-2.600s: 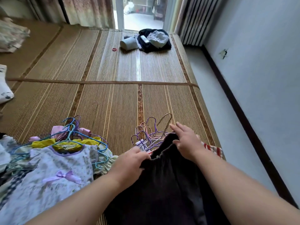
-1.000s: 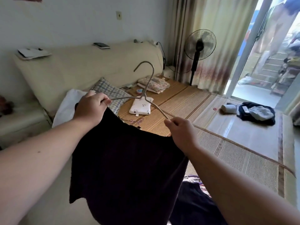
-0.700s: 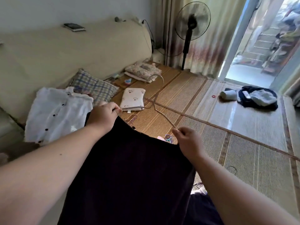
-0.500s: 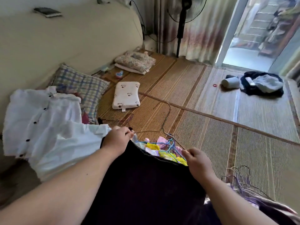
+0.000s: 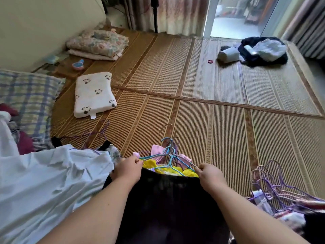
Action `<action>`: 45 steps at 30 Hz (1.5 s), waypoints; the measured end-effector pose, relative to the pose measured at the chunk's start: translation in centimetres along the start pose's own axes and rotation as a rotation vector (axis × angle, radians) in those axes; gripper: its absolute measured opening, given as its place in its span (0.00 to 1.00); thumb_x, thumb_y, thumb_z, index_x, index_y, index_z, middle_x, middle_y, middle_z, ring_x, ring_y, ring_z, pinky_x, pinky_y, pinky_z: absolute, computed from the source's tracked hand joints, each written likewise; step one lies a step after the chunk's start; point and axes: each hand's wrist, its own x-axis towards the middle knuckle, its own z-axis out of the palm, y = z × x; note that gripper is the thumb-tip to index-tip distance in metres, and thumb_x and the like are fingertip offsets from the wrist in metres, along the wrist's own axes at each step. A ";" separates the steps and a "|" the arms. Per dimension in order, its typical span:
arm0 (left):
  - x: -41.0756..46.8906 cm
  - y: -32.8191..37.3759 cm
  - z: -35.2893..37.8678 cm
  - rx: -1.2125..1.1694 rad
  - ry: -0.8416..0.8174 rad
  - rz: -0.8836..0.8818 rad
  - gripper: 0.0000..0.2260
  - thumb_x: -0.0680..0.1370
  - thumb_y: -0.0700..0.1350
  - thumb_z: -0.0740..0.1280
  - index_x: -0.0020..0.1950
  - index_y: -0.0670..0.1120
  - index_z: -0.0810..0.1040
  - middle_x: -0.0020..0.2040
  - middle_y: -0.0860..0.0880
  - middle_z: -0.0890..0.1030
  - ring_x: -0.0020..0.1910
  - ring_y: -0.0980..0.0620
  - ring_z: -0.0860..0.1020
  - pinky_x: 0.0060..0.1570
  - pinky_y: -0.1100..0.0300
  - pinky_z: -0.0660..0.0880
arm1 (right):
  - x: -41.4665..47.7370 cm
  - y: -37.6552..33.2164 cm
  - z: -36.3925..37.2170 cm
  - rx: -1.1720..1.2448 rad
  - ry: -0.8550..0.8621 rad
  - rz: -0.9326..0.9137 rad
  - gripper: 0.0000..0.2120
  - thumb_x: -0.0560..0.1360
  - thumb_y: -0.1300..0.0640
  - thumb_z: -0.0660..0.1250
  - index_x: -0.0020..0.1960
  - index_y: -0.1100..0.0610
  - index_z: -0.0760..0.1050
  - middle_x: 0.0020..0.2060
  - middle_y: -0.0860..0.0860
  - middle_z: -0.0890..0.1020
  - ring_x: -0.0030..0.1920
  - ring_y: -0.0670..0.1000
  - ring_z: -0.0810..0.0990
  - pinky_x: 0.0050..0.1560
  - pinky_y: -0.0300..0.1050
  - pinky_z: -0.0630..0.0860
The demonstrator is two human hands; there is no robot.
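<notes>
Hazard: the dark garment (image 5: 167, 205) can sag and bunch at one end if one grip loosens first. The left hand (image 5: 126, 167) and right hand (image 5: 210, 174), fingers curled, each pinch one end of its top edge. Just beyond that edge, the grey wire hook (image 5: 168, 127) may snag in the blue hangers (image 5: 168, 156) lying on yellow clothing (image 5: 151, 163). The garment is near-black, soft and matte. It lies between the forearms, and the woven mat (image 5: 211, 138) stretches beyond it.

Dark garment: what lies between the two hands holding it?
In the head view, the dark garment has its top edge stretched from the left hand to the right hand; just beyond that edge lie a yellow garment and blue hangers.
</notes>
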 end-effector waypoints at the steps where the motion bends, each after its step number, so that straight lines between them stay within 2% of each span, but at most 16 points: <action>1: 0.5 -0.2 1.0 -0.009 -0.040 0.014 0.16 0.76 0.56 0.61 0.64 0.59 0.73 0.61 0.46 0.75 0.61 0.43 0.72 0.60 0.51 0.70 | 0.7 0.2 0.6 -0.007 -0.006 0.001 0.12 0.78 0.48 0.60 0.56 0.51 0.77 0.46 0.51 0.79 0.48 0.52 0.77 0.46 0.45 0.73; 3: 0.9 -0.2 2.5 -0.001 -0.125 0.072 0.24 0.75 0.55 0.64 0.72 0.55 0.67 0.67 0.44 0.71 0.66 0.42 0.69 0.66 0.53 0.67 | 1.3 0.9 1.5 -0.091 -0.018 -0.015 0.17 0.77 0.48 0.60 0.65 0.48 0.70 0.57 0.53 0.75 0.59 0.55 0.74 0.57 0.49 0.72; 6: -0.3 0.7 4.0 0.042 -0.193 0.118 0.30 0.75 0.56 0.65 0.75 0.53 0.61 0.75 0.43 0.61 0.73 0.42 0.60 0.72 0.52 0.58 | 0.4 2.5 2.0 -0.238 -0.030 -0.059 0.27 0.75 0.46 0.62 0.72 0.43 0.60 0.72 0.53 0.62 0.71 0.56 0.62 0.66 0.57 0.64; 9: -3.2 2.7 5.7 0.100 -0.281 0.197 0.31 0.75 0.57 0.64 0.75 0.55 0.59 0.77 0.45 0.56 0.74 0.43 0.56 0.72 0.49 0.57 | -1.9 5.3 1.0 -0.249 -0.043 -0.100 0.30 0.74 0.45 0.64 0.73 0.42 0.57 0.76 0.52 0.55 0.74 0.56 0.57 0.68 0.56 0.62; 14: -9.6 8.4 9.6 0.111 -0.411 0.334 0.29 0.75 0.57 0.64 0.74 0.58 0.60 0.77 0.49 0.55 0.75 0.45 0.55 0.72 0.47 0.57 | -6.3 12.3 -2.9 -0.230 -0.046 -0.098 0.29 0.74 0.49 0.63 0.73 0.43 0.58 0.76 0.52 0.53 0.74 0.55 0.58 0.70 0.52 0.62; 17: -13.4 12.2 12.5 0.149 -0.458 0.429 0.29 0.74 0.56 0.64 0.74 0.58 0.60 0.77 0.50 0.56 0.75 0.46 0.55 0.72 0.48 0.58 | -8.7 17.6 -5.5 -0.208 -0.012 -0.066 0.28 0.74 0.47 0.62 0.73 0.45 0.61 0.76 0.52 0.55 0.73 0.54 0.59 0.70 0.50 0.63; 22: -19.3 18.6 18.3 0.222 -0.526 0.568 0.28 0.74 0.57 0.63 0.74 0.60 0.60 0.76 0.49 0.58 0.75 0.46 0.56 0.71 0.47 0.59 | -12.5 28.3 -9.1 -0.208 0.030 0.072 0.27 0.74 0.46 0.63 0.72 0.42 0.61 0.74 0.49 0.57 0.71 0.53 0.61 0.68 0.51 0.66; 26: -22.1 21.6 22.4 0.288 -0.516 0.563 0.31 0.73 0.58 0.62 0.74 0.63 0.56 0.76 0.49 0.56 0.74 0.45 0.56 0.71 0.46 0.59 | -13.8 35.6 -10.5 -0.171 0.038 0.162 0.27 0.75 0.46 0.62 0.73 0.43 0.60 0.76 0.48 0.54 0.73 0.52 0.58 0.69 0.49 0.63; 29: -22.8 23.1 25.3 0.282 -0.444 0.464 0.35 0.72 0.58 0.63 0.76 0.58 0.52 0.76 0.47 0.57 0.73 0.43 0.58 0.71 0.46 0.59 | -13.4 39.6 -11.1 -0.169 0.034 0.168 0.28 0.75 0.47 0.62 0.73 0.44 0.59 0.75 0.47 0.55 0.74 0.51 0.57 0.70 0.49 0.63; 32: -22.7 23.5 27.0 0.123 -0.409 0.344 0.36 0.74 0.53 0.64 0.77 0.50 0.52 0.75 0.45 0.61 0.73 0.45 0.61 0.70 0.51 0.61 | -11.4 41.5 -11.6 -0.226 0.027 0.121 0.28 0.76 0.46 0.61 0.74 0.43 0.58 0.76 0.46 0.55 0.75 0.50 0.54 0.71 0.51 0.60; 34: -22.4 23.4 27.8 0.065 -0.365 0.298 0.32 0.75 0.50 0.64 0.76 0.47 0.57 0.73 0.44 0.65 0.71 0.45 0.64 0.69 0.52 0.64 | -9.3 41.6 -11.9 -0.307 0.057 0.053 0.26 0.76 0.45 0.60 0.73 0.43 0.60 0.76 0.46 0.55 0.75 0.51 0.51 0.72 0.54 0.57; 36: -22.0 23.1 28.2 0.070 -0.302 0.282 0.27 0.76 0.47 0.64 0.74 0.47 0.62 0.68 0.43 0.71 0.67 0.43 0.68 0.66 0.51 0.67 | -7.0 40.9 -12.2 -0.326 0.088 -0.001 0.25 0.77 0.46 0.59 0.73 0.42 0.60 0.76 0.46 0.55 0.76 0.51 0.49 0.72 0.58 0.54; 39: -21.8 22.8 28.4 0.120 -0.273 0.306 0.23 0.76 0.44 0.64 0.72 0.49 0.68 0.65 0.43 0.74 0.66 0.44 0.70 0.66 0.53 0.67 | -4.1 39.8 -12.4 -0.322 0.031 -0.023 0.27 0.78 0.47 0.58 0.75 0.43 0.53 0.76 0.46 0.55 0.76 0.53 0.49 0.71 0.64 0.51; 41: -22.0 22.5 28.4 0.119 -0.255 0.340 0.22 0.75 0.42 0.64 0.70 0.52 0.71 0.64 0.45 0.74 0.65 0.45 0.71 0.65 0.55 0.67 | -2.9 39.5 -12.7 -0.374 -0.027 -0.008 0.27 0.78 0.47 0.59 0.74 0.43 0.54 0.73 0.49 0.61 0.74 0.56 0.53 0.70 0.65 0.52; 45: -22.8 22.1 28.0 0.081 -0.232 0.388 0.20 0.74 0.40 0.65 0.65 0.53 0.75 0.61 0.47 0.75 0.62 0.47 0.74 0.63 0.55 0.69 | -2.9 39.9 -14.1 -0.473 -0.005 -0.079 0.17 0.77 0.48 0.58 0.65 0.44 0.69 0.60 0.54 0.71 0.63 0.59 0.66 0.66 0.57 0.62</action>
